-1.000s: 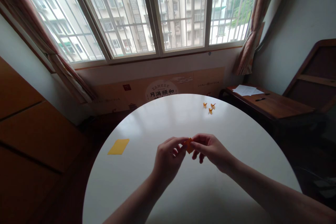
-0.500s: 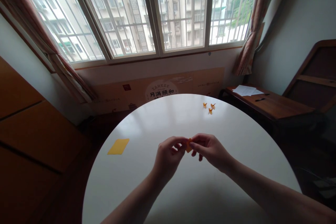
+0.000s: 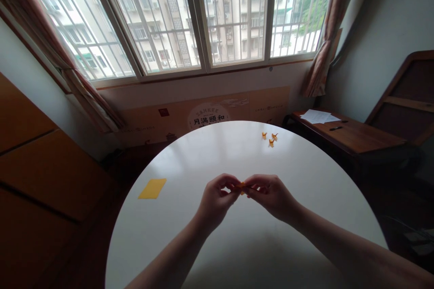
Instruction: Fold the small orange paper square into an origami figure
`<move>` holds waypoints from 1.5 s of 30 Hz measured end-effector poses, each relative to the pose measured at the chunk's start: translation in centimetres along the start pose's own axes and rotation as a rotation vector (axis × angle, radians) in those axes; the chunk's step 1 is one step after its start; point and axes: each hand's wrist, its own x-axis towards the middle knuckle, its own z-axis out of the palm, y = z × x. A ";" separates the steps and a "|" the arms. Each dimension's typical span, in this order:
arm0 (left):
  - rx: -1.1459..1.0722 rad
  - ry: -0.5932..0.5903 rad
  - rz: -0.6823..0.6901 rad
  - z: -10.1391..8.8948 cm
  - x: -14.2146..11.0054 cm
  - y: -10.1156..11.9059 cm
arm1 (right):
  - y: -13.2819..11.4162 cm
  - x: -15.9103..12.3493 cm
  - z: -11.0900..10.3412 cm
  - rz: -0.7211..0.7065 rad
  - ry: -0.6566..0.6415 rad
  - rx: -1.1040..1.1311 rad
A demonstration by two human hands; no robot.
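Between my two hands is a small piece of folded orange paper, mostly covered by fingers. My left hand pinches it from the left with thumb and forefinger. From the right, my right hand pinches the same paper, and the fingertips of both hands nearly meet. The hands are above the middle of the round white table. Three small folded orange paper figures, bird-like in shape, stand near the far edge; one is the nearest figure.
A yellow paper sheet lies flat on the table's left side. Beyond the table at right, a wooden bench carries white papers and a dark pen. A barred window and curtains are behind.
Both hands have drawn closer together around the folded paper, and less of it shows now. The right hand's lower fingers have curled in. The sheet and figures stay put.
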 end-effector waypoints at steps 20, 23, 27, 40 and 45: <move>-0.029 -0.058 -0.041 -0.5 0.3 -0.8 | 0.2 0.2 0.0 0.055 -0.043 0.056; -0.065 -0.058 -0.062 -0.5 0.3 -0.8 | 0.2 0.2 0.0 0.073 -0.050 0.080; -0.064 -0.061 -0.088 -0.5 0.4 -0.9 | 0.2 0.3 0.0 0.099 -0.068 0.129; 0.141 0.021 0.044 -0.5 0.4 -1.0 | 0.7 0.5 0.1 0.240 -0.114 0.260; 0.260 0.044 0.160 -0.7 0.2 -0.3 | 0.6 0.6 0.2 0.323 -0.116 0.346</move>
